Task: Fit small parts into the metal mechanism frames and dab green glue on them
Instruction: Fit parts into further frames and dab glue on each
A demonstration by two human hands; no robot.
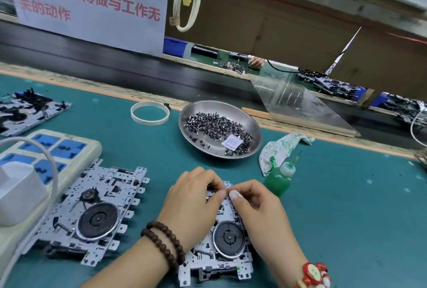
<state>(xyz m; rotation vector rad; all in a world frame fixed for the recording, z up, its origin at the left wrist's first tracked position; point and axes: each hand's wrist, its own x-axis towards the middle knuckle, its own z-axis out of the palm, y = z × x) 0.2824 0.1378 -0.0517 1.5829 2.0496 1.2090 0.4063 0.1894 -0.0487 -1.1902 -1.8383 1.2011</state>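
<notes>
On a teal work mat (346, 207), a metal mechanism frame (221, 248) lies nearest the viewer. The left hand (194, 202) and right hand (256, 207) meet at its far edge, fingertips pinching a small, unclear part. A green glue bottle (280, 178) stands just right; a steel dish of small parts (220, 127) sits beyond.

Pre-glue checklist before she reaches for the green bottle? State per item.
1. Frame flat on the mat: ok.
2. Small part seated at the frame's far edge: cannot tell, fingers cover it.
3. Right hand free to take the bottle: not ok, it pinches at the frame beside the left hand.
4. Glue bottle upright just beyond the right hand: ok.
5. Rag beside the bottle: ok.
6. Parts left in the dish: ok.
</notes>
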